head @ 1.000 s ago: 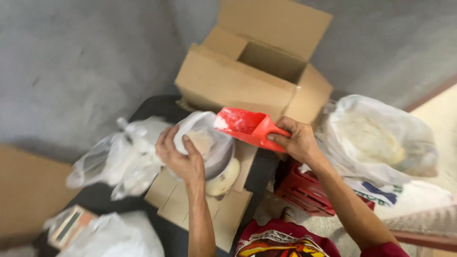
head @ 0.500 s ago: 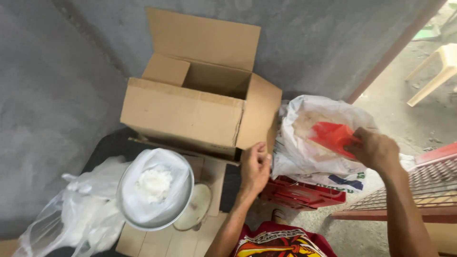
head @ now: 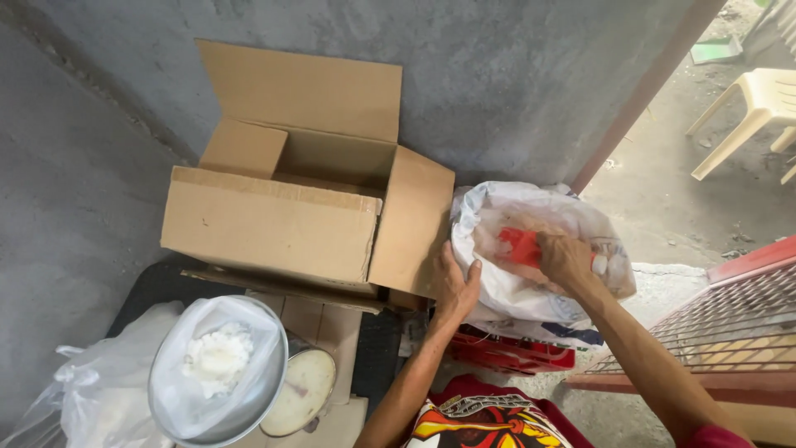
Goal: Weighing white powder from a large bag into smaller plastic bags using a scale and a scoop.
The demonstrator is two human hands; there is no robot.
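Down inside the white sack (head: pixel 531 286), right hand (head: pixel 565 259) wrapped tight around the handle of a red scoop (head: pixel 521 245), scoop buried in the sack's mouth just right of the open cardboard box (head: pixel 282 224). Left hand (head: pixel 455 287) clamped on the sack's near rim, thumb over the edge, fingers pressed against the plastic (sack resting on a red crate (head: pixel 510 353)). Off to the lower left, well apart: a round metal pan (head: pixel 217 373) lined with a clear bag of white powder.

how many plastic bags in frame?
3: big white sack under both hands, clear bag lining the scale pan, another clear bag bottom left. More may be out of frame.
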